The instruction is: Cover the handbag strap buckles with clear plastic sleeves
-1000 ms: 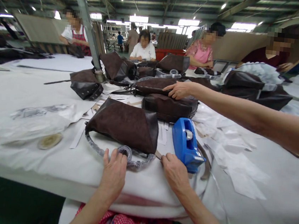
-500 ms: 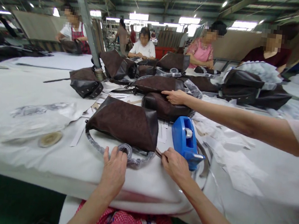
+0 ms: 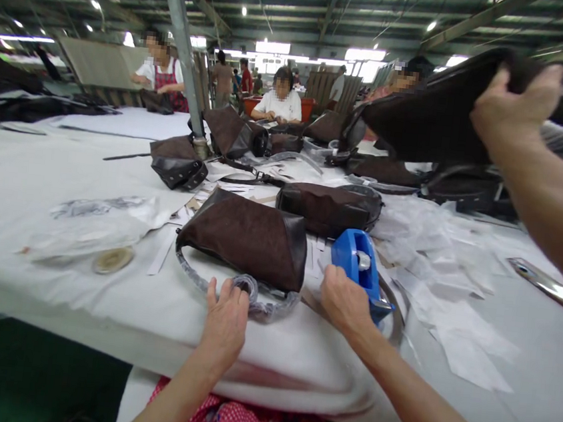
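A dark brown handbag [image 3: 246, 237] with black leather-like ends lies on its side in front of me. Its strap, wrapped in clear plastic [image 3: 189, 270], curves along the near side and ends in a coil. My left hand [image 3: 226, 319] has its fingers curled over that coil. To the right of the bag, my right hand [image 3: 347, 302] is closed beside the blue tape dispenser [image 3: 350, 252]; what its fingertips pinch is hidden. A narrow brown strap end [image 3: 313, 301] lies just below those fingers.
At right a co-worker's hand [image 3: 518, 105] lifts another dark bag [image 3: 432, 119]. More bags [image 3: 329, 209] lie behind mine. A tape roll [image 3: 113, 260], thin plastic [image 3: 469, 338] and a phone [image 3: 550, 286] rest on the white table [image 3: 114, 314]. A metal post [image 3: 181, 39] rises behind.
The co-worker's hand has picked up a bag from the pile and raised it to the right. My right hand has moved slightly up, off the brown strap end. My left hand stays on the coil.
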Demonstrator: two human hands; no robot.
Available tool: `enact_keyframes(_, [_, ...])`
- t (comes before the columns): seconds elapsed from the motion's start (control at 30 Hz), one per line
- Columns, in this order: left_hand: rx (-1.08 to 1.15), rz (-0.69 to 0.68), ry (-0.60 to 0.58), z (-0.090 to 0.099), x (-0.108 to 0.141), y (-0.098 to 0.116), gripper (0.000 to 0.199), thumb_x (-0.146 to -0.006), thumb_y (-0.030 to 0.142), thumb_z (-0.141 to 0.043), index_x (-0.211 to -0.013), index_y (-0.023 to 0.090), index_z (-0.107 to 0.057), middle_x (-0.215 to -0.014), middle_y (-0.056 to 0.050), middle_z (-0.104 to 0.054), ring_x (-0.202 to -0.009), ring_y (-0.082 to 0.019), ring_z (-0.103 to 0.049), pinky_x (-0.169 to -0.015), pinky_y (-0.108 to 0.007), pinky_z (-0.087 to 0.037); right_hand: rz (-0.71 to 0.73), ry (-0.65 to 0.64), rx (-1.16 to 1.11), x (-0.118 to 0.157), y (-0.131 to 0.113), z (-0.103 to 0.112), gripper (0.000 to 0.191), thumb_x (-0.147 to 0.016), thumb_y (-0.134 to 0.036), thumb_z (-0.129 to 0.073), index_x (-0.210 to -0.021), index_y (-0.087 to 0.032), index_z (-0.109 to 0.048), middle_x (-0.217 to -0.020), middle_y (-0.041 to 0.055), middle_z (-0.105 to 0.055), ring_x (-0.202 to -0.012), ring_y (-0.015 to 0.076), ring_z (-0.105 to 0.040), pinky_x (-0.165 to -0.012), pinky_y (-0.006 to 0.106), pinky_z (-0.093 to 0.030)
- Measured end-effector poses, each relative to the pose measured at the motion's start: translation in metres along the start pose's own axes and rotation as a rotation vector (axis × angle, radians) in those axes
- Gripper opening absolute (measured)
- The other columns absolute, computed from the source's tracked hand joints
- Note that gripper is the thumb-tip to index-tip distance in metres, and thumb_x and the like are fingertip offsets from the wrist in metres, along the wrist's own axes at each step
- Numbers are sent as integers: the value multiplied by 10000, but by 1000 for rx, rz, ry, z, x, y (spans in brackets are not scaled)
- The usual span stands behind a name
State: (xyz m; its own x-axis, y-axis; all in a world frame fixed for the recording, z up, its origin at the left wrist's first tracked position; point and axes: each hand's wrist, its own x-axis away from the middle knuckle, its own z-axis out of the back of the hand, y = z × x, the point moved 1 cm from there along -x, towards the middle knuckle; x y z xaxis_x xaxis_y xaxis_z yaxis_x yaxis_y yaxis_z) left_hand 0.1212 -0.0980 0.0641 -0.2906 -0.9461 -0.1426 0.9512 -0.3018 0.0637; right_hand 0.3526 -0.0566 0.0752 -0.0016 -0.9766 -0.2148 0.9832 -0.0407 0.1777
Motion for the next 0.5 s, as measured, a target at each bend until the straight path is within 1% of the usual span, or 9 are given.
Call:
enact_keyframes(0.07, [12, -3, 9, -2, 0, -1, 330, -769, -27, -328, -881, 145, -587, -962, -96, -610, -1206, -305, -431, -1138, -578, -123, -70, 117, -11, -8, 16, 15, 177, -918, -118, -387, -862, -134, -555, -766, 88, -616, -594, 163, -592, -475, 242, -301])
enact_keyframes(0.13, [26, -4, 17, -3, 0, -2, 323, -773, -23, -326, -871, 148, -582, -953, -94, -609, -1206, -306, -428, -1136, -583, -124, -82, 238, -117, -7, 29, 29, 201, -927, -159, -378, -899, -138, -576, -744, 75, -614, -590, 165, -579, -488, 247, -319])
enact_keyframes(0.2, [40, -2, 12, -3, 1, -2, 313, -770, -19, -333, -863, 152, -579, -951, -92, -609, -1205, -307, -428, -1134, -590, -122, -6, 302, -350, 6, 33, 39, 264, -936, -200, -363, -1021, -150, -607, -809, 71, -628, -654, 164, -594, -553, 248, -384])
enact_keyframes(0.23, [47, 1, 4, -2, 1, -2, 311, -766, -20, -335, -859, 152, -577, -956, -93, -609, -1208, -308, -426, -1134, -593, -117, 52, 294, -496, 16, 32, 41, 304, -943, -231, -358, -1097, -165, -612, -842, 65, -625, -691, 160, -598, -601, 248, -413])
enact_keyframes(0.27, [53, 5, -6, -2, 1, -2, 311, -761, -22, -337, -858, 151, -576, -965, -96, -609, -1216, -309, -421, -1134, -595, -111, 106, 251, -644, 29, 28, 42, 343, -949, -275, -358, -1165, -184, -609, -851, 56, -614, -716, 155, -597, -645, 249, -434])
enact_keyframes(0.3, [57, 8, -16, -2, 1, -2, 311, -755, -24, -339, -860, 148, -575, -977, -100, -609, -1230, -311, -412, -1135, -597, -103, 141, 175, -783, 42, 21, 42, 376, -950, -331, -367, -1204, -200, -611, -829, 45, -596, -727, 155, -592, -673, 252, -446])
enact_keyframes(0.33, [59, 10, -26, -1, 1, -2, 311, -749, -25, -341, -865, 145, -574, -991, -104, -608, -1250, -314, -396, -1137, -598, -93, 153, 68, -907, 56, 14, 40, 406, -943, -388, -378, -1210, -209, -625, -795, 37, -578, -732, 160, -586, -688, 257, -454])
enact_keyframes(0.4, [58, 4, -45, 0, 0, -3, 312, -742, -22, -348, -888, 139, -572, -1019, -114, -607, -1289, -318, -360, -1141, -599, -70, 108, -198, -1111, 82, -2, 34, 456, -923, -477, -382, -1147, -215, -680, -756, 31, -566, -750, 175, -580, -714, 277, -467])
enact_keyframes(0.5, [45, -55, -81, 0, -2, -8, 310, -748, -9, -356, -920, 134, -570, -1043, -120, -610, -1297, -309, -355, -1144, -595, -50, -45, -572, -1375, 113, -23, 23, 473, -865, -541, -458, -1083, -206, -712, -803, 33, -613, -784, 184, -575, -767, 303, -470])
